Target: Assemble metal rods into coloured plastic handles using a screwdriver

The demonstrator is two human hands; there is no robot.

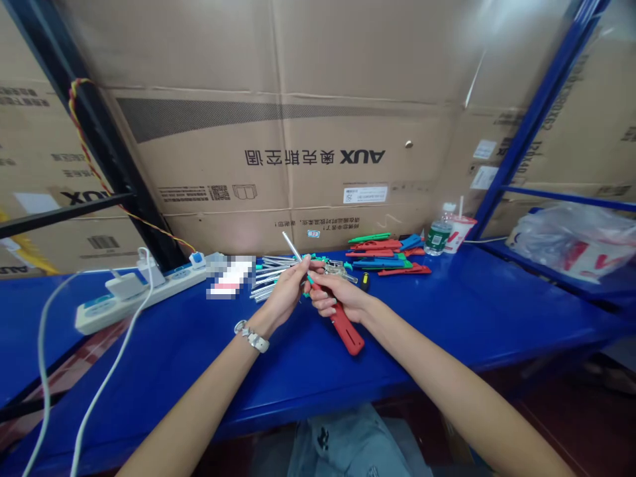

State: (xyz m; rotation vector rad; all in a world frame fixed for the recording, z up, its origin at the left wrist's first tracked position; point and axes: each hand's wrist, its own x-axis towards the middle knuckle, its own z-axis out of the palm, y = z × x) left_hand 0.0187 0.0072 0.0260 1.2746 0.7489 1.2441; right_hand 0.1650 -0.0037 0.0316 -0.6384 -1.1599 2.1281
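In both hands, above the table, is a long-nosed lighter. My right hand is closed around its red handle, whose slotted end points down toward me. My left hand pinches the thin metal tube, which sticks out up and to the left. A bit of teal shows between the hands where tube and handle meet; fingers hide most of the joint. Just behind my left hand lies a pile of metal tubes with teal ends. Red, green and blue lighter handles are stacked to the right.
A white power strip with plugged-in chargers and cables lies left. A black and yellow object sits near the tubes. At the right back stand a water bottle and a paper cup. A large carton walls off the back.
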